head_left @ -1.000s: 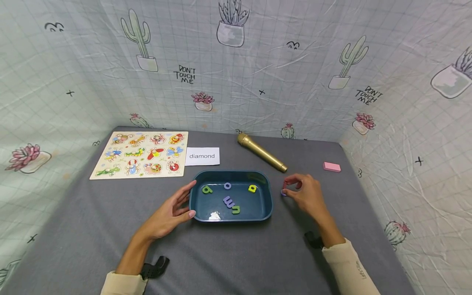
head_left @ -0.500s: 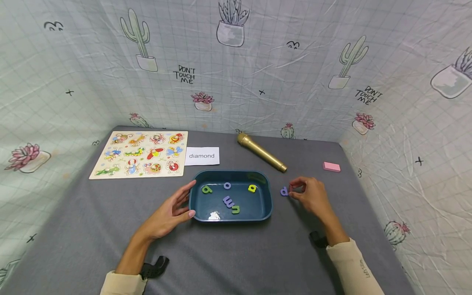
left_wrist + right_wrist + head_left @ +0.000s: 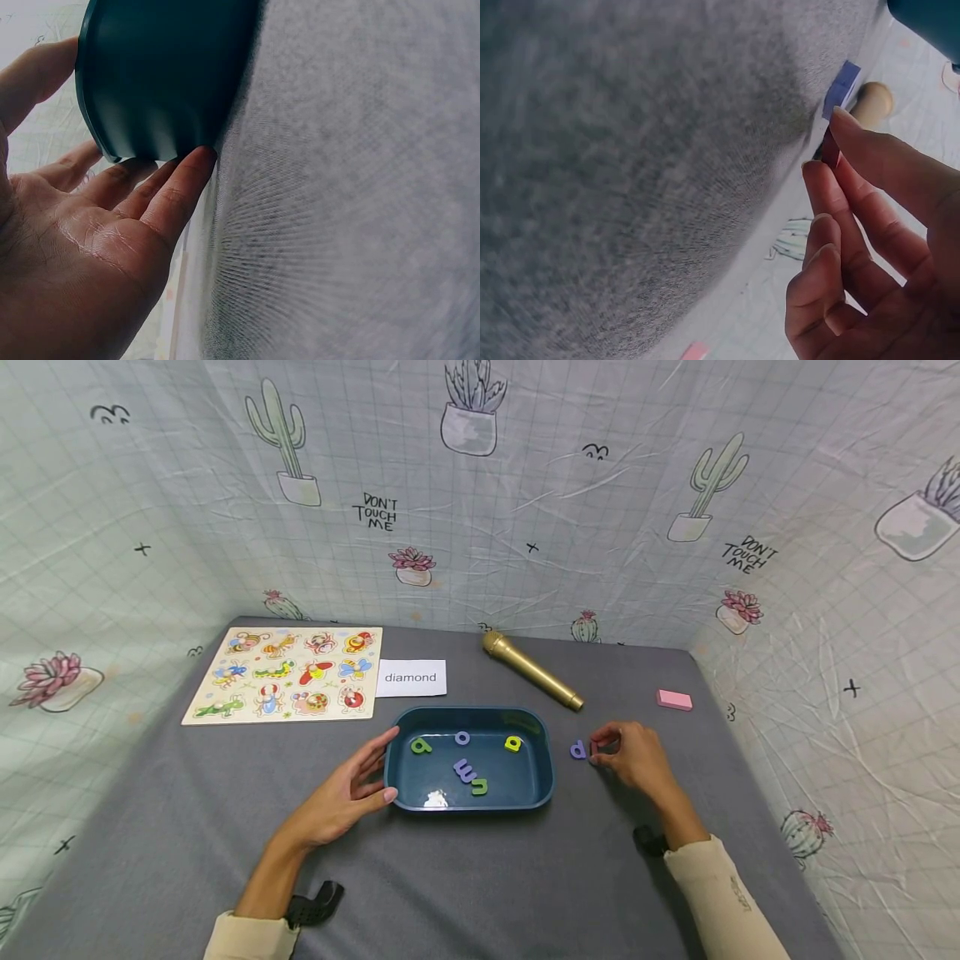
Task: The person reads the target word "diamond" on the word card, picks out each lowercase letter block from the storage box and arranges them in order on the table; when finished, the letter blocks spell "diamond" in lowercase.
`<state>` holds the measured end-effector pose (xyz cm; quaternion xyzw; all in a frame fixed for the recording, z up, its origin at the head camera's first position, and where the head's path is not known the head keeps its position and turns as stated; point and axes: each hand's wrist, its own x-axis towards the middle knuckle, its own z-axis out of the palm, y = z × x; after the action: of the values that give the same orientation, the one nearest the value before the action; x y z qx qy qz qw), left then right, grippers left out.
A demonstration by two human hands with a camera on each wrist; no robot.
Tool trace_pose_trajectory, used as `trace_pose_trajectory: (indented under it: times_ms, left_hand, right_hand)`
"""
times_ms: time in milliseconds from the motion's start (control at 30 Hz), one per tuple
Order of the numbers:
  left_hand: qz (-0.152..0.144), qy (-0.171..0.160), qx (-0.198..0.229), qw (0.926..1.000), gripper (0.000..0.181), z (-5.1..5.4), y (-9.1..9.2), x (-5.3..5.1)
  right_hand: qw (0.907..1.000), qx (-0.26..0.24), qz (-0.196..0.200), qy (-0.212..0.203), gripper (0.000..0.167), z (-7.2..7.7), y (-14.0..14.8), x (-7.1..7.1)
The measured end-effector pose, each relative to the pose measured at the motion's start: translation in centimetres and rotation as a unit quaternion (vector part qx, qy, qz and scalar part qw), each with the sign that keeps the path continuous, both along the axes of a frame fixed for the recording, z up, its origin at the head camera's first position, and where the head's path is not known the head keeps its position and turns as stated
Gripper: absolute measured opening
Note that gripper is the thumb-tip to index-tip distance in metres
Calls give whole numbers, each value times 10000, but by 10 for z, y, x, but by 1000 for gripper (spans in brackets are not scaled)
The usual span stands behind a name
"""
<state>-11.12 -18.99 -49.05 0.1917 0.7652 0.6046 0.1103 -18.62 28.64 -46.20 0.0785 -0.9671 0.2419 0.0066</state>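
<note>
Pinching a small dark red piece (image 3: 830, 148) between the thumb and fingers of the right hand (image 3: 632, 756), with the tips nearly together; exposing the piece plainly in the right wrist view, mostly concealing it in the head view. Seeing a purple letter (image 3: 582, 750) just beside it: lying flat and reading as a d from the head camera, appearing edge-on as a block from the right wrist, and leaving contact between the two unclear.

Bracing the left end of a dark teal tray (image 3: 517, 783) with the left hand (image 3: 341, 802), with fingers extended and spread, touching without curling round; revealing in the left wrist view the thumb at the rim and fingertips against the outer wall. Showing only from the head the tray's contents: a green letter (image 3: 425, 747), a purple o (image 3: 457, 738), a yellow letter (image 3: 517, 745), a purple m (image 3: 465, 771) and a second green letter (image 3: 483, 787).

Covering the surface (image 3: 480, 877) with grey cloth; carrying, beyond the tray, an insect board (image 3: 288, 675), a white card (image 3: 411, 677) printed "diamond" and a gold microphone (image 3: 534, 671); carrying a pink block (image 3: 674, 700) toward the right edge. Enclosing the back and sides with a pale sheet (image 3: 585, 535) printed with cacti.
</note>
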Motion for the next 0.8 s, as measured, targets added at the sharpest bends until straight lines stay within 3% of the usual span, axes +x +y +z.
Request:
trace_pose_trajectory:
  times_ms: [333, 800]
  left_hand:
    - [55, 8, -83, 10000, 83, 1, 1, 0]
    - [103, -35, -151, 9998, 83, 2, 2, 1]
  right_hand:
    - [9993, 160, -46, -343, 25, 0, -1, -7]
    - [9993, 113, -12, -361, 27, -3, 0, -10]
